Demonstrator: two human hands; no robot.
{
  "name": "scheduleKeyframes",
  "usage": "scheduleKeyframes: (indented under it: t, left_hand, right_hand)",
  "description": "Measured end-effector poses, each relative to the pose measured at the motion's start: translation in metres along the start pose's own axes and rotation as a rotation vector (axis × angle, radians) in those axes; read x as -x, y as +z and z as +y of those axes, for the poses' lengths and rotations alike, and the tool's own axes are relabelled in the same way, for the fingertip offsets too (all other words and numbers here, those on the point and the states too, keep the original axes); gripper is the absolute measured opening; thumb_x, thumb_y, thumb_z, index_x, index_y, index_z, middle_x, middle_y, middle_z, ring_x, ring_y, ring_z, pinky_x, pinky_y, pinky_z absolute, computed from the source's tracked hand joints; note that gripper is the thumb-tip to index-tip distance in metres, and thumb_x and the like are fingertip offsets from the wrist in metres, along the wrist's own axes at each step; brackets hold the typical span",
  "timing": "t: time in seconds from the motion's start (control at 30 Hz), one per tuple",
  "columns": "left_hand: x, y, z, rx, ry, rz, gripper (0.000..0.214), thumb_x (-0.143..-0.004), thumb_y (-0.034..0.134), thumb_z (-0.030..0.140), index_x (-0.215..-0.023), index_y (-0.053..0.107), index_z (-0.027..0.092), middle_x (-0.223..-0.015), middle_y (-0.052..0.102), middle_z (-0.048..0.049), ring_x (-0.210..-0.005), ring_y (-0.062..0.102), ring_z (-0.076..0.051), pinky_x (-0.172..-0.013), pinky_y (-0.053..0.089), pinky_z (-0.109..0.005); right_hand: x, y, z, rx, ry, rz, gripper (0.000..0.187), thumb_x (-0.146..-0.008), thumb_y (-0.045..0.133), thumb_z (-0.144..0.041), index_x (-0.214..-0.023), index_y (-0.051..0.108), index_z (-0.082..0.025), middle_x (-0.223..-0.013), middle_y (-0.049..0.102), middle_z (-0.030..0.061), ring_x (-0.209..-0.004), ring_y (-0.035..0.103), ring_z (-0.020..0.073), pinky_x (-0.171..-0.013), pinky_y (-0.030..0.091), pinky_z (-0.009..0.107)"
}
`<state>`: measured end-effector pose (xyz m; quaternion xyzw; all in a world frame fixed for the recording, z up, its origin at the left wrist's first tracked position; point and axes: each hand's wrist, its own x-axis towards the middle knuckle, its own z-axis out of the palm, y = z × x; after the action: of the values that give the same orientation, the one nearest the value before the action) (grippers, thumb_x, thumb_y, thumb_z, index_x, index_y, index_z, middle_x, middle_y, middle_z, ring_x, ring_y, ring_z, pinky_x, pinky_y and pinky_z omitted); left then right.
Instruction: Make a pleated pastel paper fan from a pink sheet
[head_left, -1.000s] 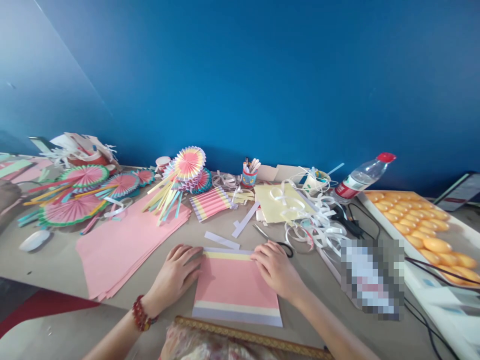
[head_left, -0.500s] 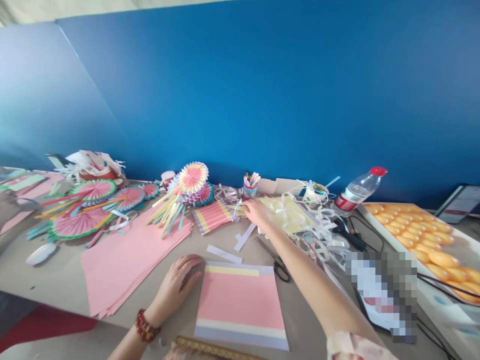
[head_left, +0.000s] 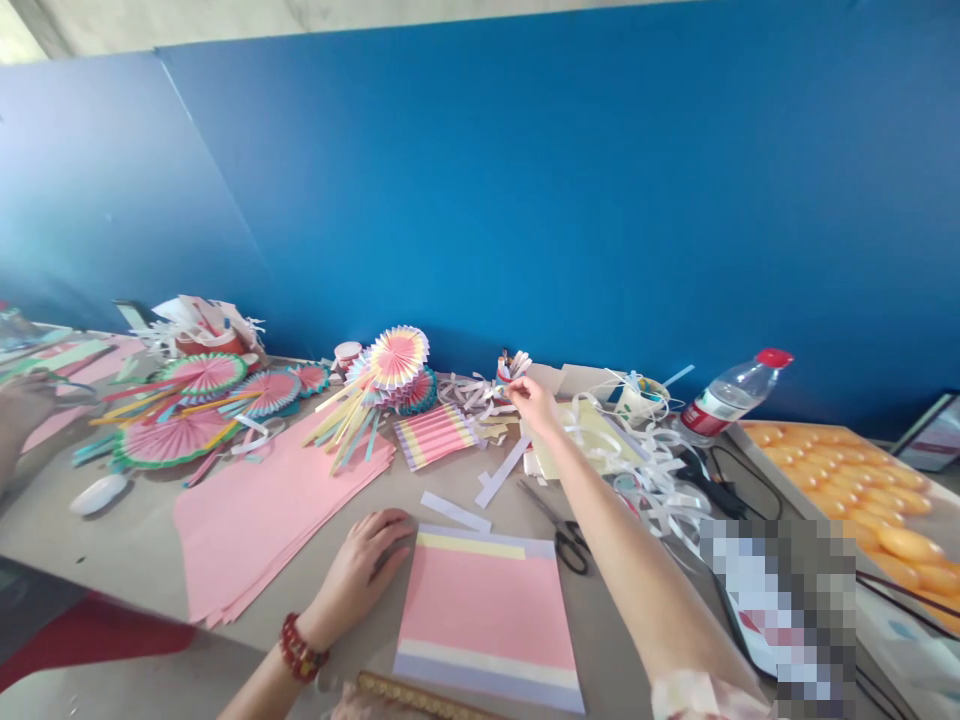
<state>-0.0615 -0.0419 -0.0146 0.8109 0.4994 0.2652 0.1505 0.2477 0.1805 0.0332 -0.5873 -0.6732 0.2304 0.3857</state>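
Your right hand [head_left: 534, 402] is hovering by loose white paper strips [head_left: 472, 392], fingertips nearly meeting; can't tell if gripping. Your left hand [head_left: 367, 560] is resting half-curled, seemingly empty, beside the flat-lying pink paper rectangle with banded edges [head_left: 487, 605]. Apparently you're selecting strips, probably needing a fine pinch. Grey-brown tabletop [head_left: 142, 550]; blue wall panel [head_left: 525, 200] standing behind.
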Motion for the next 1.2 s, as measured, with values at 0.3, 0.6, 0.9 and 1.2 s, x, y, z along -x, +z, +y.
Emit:
scheduleKeyframes:
  t: [0.3, 0.6, 0.9, 1.2]
  left_hand:
    - [-0.001, -0.004, 0.0, 0.121, -0.039, -0.01, 0.027, -0.096, 0.045, 0.032, -0.118, 0.061, 0.026, -0.127, 0.057, -0.0105, -0.117, 0.056, -0.024, -0.098, 0.047, -0.039]
    - [-0.036, -0.02, 0.047, 0.716, -0.183, 0.004, 0.042, -0.092, 0.053, 0.043, -0.124, 0.053, 0.016, -0.108, 0.064, -0.0119, -0.089, 0.063, -0.019, -0.078, 0.053, -0.029]
    - [-0.049, -0.007, 0.058, 0.432, -0.141, -0.162, 0.021, -0.088, 0.056, 0.033, -0.077, 0.062, 0.016, -0.07, 0.06, 0.0003, -0.064, 0.051, -0.011, -0.059, 0.039, -0.02]
    - [-0.014, -0.016, 0.053, 0.477, -0.233, -0.226, 0.013, -0.088, 0.056, 0.028, -0.082, 0.061, 0.017, -0.076, 0.062, -0.0001, -0.069, 0.056, -0.012, -0.065, 0.043, -0.021]
  right_hand:
    - [0.021, -0.044, -0.034, -0.363, 0.081, -0.135, 0.03, -0.074, 0.061, -0.047, -0.08, 0.056, -0.019, -0.076, 0.069, 0.0048, -0.072, 0.063, 0.0186, -0.07, 0.047, 0.031]
    - [0.153, -0.038, -0.066, -0.397, 0.072, -0.741, 0.019, -0.084, 0.06, -0.037, -0.088, 0.064, -0.019, -0.072, 0.065, -0.0003, -0.068, 0.06, 0.013, -0.064, 0.045, 0.024]
    - [0.196, -0.038, -0.045, -0.354, 0.178, -0.704, 0.016, -0.084, 0.06, -0.034, -0.086, 0.064, -0.018, -0.073, 0.064, -0.0006, -0.068, 0.057, 0.012, -0.065, 0.043, 0.022]
    - [0.231, -0.039, -0.042, -0.151, 0.124, -0.703, 0.01, -0.084, 0.059, -0.028, -0.081, 0.065, -0.021, -0.077, 0.065, -0.0026, -0.071, 0.057, 0.0121, -0.064, 0.04, 0.02]
